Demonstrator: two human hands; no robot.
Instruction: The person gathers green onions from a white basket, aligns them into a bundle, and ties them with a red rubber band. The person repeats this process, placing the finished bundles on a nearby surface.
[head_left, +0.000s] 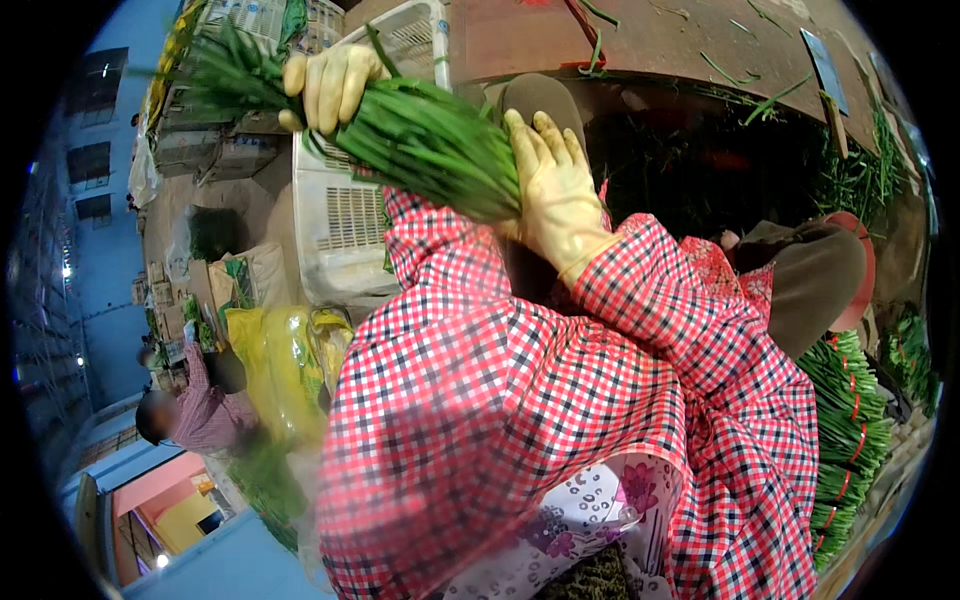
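My left hand (334, 86), in a pale rubber glove, is closed around a thick bundle of long green leaf stalks (435, 146), which look like garlic chives. The loose leaf tips stick out past that hand at the upper left and are blurred. My right hand (551, 176), gloved alike and stained at the fingertips, lies against the other end of the bundle with its fingers stretched out. Its palm and that end of the stalks are hidden. The bundle slants over a white plastic crate (349, 217) and beside my knee (541, 101).
A brown board (675, 45) bears leaf scraps, red strips and a wide blade (825, 71) by a wooden handle (832, 124). Red-tied green bundles (847, 442) are stacked at right. A yellow plastic bag (270, 367) and another person (202, 412) are at left.
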